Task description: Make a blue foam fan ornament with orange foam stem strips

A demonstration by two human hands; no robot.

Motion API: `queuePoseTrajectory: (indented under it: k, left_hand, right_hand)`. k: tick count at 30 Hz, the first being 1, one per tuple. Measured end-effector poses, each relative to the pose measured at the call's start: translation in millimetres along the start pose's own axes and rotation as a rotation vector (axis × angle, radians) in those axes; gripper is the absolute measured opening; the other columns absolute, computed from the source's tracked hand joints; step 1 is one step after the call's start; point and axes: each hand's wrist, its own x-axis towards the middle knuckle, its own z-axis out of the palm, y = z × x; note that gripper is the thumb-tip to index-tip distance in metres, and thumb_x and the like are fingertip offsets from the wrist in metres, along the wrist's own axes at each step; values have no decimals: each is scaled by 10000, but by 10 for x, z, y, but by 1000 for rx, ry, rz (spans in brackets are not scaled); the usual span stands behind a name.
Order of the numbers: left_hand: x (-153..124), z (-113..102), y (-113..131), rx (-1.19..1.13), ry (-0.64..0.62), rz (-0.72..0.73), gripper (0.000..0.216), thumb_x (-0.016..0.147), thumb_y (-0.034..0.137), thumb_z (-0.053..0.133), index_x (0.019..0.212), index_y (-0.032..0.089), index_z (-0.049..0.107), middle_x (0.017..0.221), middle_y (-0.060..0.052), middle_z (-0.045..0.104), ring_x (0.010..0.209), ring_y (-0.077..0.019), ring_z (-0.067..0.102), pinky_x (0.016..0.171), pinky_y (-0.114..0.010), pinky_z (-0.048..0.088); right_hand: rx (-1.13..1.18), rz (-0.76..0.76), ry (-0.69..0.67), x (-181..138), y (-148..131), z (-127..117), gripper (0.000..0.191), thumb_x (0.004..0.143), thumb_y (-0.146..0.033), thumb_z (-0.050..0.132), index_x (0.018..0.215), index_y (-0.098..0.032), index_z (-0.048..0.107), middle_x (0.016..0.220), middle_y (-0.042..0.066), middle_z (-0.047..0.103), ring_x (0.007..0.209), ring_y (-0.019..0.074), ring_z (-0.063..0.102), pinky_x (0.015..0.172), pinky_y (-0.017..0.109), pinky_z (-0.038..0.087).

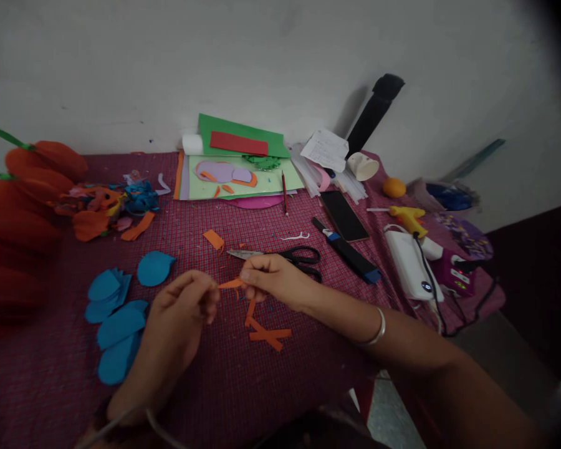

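Note:
Between my two hands stretches a small orange foam strip [231,284]. My left hand [180,318] pinches its left end, and my right hand [273,279] grips the other end between thumb and fingers. Scissors with black handles [303,254] lie just behind my right hand, which hides part of them. Several cut orange strips [267,335] lie crossed on the cloth below my right hand. Another orange piece [214,239] rests beyond the scissors' tip. Left of my left hand are several blue petal-shaped pieces [121,324], some stacked, with a single blue petal [154,268] apart.
Coloured sheets [243,178] and a pencil [285,193] lie at the back. Rightward are a cutter knife [350,252], a phone [345,216], a yellow glue gun [407,218] and a white power bank [414,265]. Orange-red pumpkin-like shapes [19,231] and scraps [107,206] occupy the left.

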Motion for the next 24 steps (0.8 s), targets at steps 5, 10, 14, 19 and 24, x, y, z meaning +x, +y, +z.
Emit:
queuePoseTrajectory:
  k: [5, 10, 14, 19, 24]
  left_hand:
    - [11, -51, -4, 168, -92, 222, 151, 706, 206, 721, 850, 242, 696, 710, 34, 638, 577, -91, 527, 526, -199, 417]
    - [-34, -9, -20, 329, -232, 390, 65, 760, 168, 683, 721, 219, 695, 765, 10, 640, 736, -119, 572, 675, -215, 447]
    - [-32, 40, -27, 159, -145, 239, 66, 737, 183, 689, 678, 202, 666, 655, 30, 608, 599, -92, 531, 571, -198, 433]
    - [-1, 76, -3, -77, -10, 21, 135, 645, 230, 760, 629, 168, 641, 567, 33, 599, 514, -76, 521, 469, -167, 413]
    - [2, 75, 18, -157, 35, -89, 209, 575, 246, 813, 616, 147, 633, 575, 21, 625, 515, -77, 553, 464, -159, 440]
  right_hand:
    - [309, 175, -110, -3, 6, -5, 202, 815, -288, 633, 694, -141, 565, 565, -44, 589, 436, 46, 520, 415, 149, 398]
    - [360, 298, -163, -12, 47, 40, 202, 873, -228, 549, 693, -137, 560, 542, -46, 559, 415, 44, 494, 401, 151, 392]
    - [129, 257, -192, 11, 3, 44, 253, 915, -254, 469, 699, -143, 540, 543, -40, 536, 435, 55, 473, 430, 167, 388]
    - [-811, -226, 96, -165, -208, -243, 115, 883, -199, 497, 819, -155, 581, 744, 1, 568, 696, 119, 533, 679, 258, 443]
    - [-1337, -261, 192, -484, -211, -620, 223, 806, -179, 605, 1026, -146, 603, 996, 83, 590, 959, 206, 540, 891, 354, 430]
